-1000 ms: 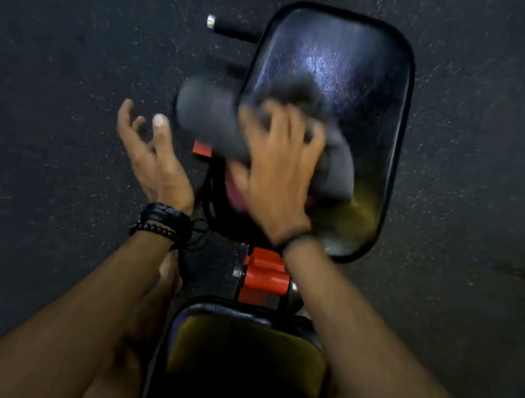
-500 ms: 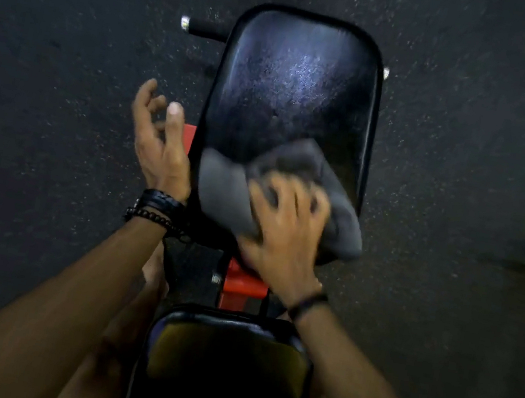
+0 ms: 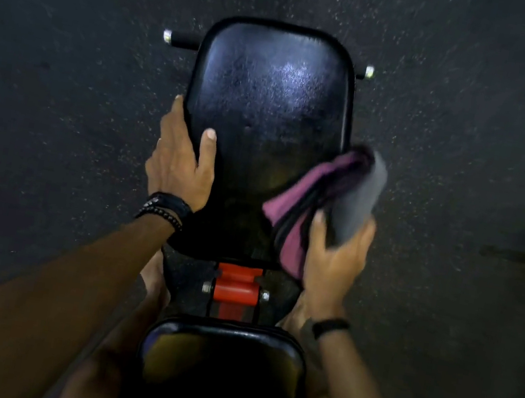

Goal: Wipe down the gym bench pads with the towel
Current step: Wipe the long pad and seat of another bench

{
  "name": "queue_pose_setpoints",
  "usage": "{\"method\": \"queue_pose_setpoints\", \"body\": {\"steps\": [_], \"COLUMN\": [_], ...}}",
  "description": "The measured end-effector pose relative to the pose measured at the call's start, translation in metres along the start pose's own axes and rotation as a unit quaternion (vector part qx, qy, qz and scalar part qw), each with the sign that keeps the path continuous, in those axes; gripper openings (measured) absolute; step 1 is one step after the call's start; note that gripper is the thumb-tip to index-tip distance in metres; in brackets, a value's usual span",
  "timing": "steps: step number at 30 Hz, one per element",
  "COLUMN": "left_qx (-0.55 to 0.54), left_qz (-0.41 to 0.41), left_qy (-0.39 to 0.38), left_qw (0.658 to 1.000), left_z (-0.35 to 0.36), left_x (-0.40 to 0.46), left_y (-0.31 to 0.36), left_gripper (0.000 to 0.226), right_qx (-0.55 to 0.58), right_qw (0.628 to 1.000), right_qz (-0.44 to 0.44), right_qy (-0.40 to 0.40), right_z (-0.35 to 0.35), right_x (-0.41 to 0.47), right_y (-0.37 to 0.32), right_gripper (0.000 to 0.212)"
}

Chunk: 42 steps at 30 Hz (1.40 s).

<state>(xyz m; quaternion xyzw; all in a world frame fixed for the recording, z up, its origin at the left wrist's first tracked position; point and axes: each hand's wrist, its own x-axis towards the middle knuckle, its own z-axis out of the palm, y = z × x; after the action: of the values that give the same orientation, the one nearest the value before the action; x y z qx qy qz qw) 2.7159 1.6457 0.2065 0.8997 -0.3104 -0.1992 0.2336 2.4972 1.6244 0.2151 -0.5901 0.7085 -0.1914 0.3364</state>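
towel point(image 3: 335, 193) is bunched in right hand point(image 3: 333, 263), fingers curled round it at the back pad's point(image 3: 270, 103) right edge. left hand point(image 3: 180, 164) grips the left edge. mid-wipe i'd say; seat pad point(image 3: 224, 359) probably next.

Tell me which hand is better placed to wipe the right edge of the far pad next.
Right, most likely. The right hand already grips the towel against the far pad's right edge. The left hand holds the pad's left edge, thumb on top, and carries no cloth.
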Motion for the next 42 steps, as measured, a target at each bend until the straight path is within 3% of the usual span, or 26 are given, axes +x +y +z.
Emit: {"method": "queue_pose_setpoints", "body": {"steps": [3, 5, 9, 13, 17, 20, 25, 29, 33, 36, 38, 40, 42], "left_qx": [0.004, 0.004, 0.014, 0.017, 0.020, 0.021, 0.015, 0.003, -0.008, -0.010, -0.021, -0.033, -0.047], "left_qz": [0.010, 0.014, 0.013, 0.007, 0.004, 0.007, 0.006, -0.003, -0.008, -0.009, -0.004, 0.003, 0.009], "left_qy": [-0.002, 0.000, 0.001, -0.009, -0.018, -0.024, -0.025, -0.034, -0.039, -0.041, -0.043, -0.041, -0.030], "left_qw": [1.000, 1.000, 1.000, 1.000, 1.000, 0.999, 1.000, 0.999, 0.999, 0.999, 0.999, 0.999, 0.998], "left_z": [-0.001, 0.000, 0.001, 0.001, 0.000, 0.001, -0.001, -0.002, -0.003, -0.003, -0.003, -0.003, -0.002], "left_x": [-0.001, 0.001, 0.002, -0.001, 0.000, 0.000, 0.001, 0.002, 0.004, 0.006, 0.006, 0.008, 0.010], "left_y": [0.000, 0.000, -0.001, 0.000, 0.000, 0.000, -0.001, -0.002, -0.001, -0.001, -0.002, -0.004, -0.006], "left_gripper": [0.064, 0.065, 0.063, 0.064, 0.065, 0.069, 0.071, 0.072, 0.074, 0.073, 0.073, 0.074, 0.073], "right_qx": [0.101, 0.107, 0.071, 0.021, 0.040, 0.060, -0.054, -0.086, -0.042, -0.043, -0.090, -0.191, -0.302], "right_qw": [0.991, 0.990, 0.992, 0.999, 0.996, 0.994, 0.995, 0.987, 0.994, 0.996, 0.994, 0.971, 0.926], "right_qz": [0.092, 0.092, 0.062, 0.002, 0.062, 0.075, -0.012, -0.109, -0.047, -0.007, -0.050, -0.133, -0.211], "right_qy": [0.000, -0.005, -0.085, -0.047, -0.059, -0.053, -0.077, -0.079, -0.091, -0.074, -0.048, -0.052, -0.079], "right_z": [-0.002, 0.005, 0.020, 0.011, -0.011, 0.001, 0.046, 0.039, 0.000, 0.013, 0.035, 0.062, 0.089], "right_x": [-0.016, 0.034, 0.141, 0.086, -0.014, 0.033, 0.165, 0.137, 0.040, 0.081, 0.133, 0.175, 0.189], "right_y": [0.003, -0.014, -0.060, -0.036, 0.005, -0.021, -0.116, -0.101, -0.040, -0.065, -0.105, -0.149, -0.184], "right_gripper": [0.058, 0.049, 0.056, 0.072, 0.078, 0.066, 0.061, 0.067, 0.080, 0.079, 0.065, 0.063, 0.066]}}
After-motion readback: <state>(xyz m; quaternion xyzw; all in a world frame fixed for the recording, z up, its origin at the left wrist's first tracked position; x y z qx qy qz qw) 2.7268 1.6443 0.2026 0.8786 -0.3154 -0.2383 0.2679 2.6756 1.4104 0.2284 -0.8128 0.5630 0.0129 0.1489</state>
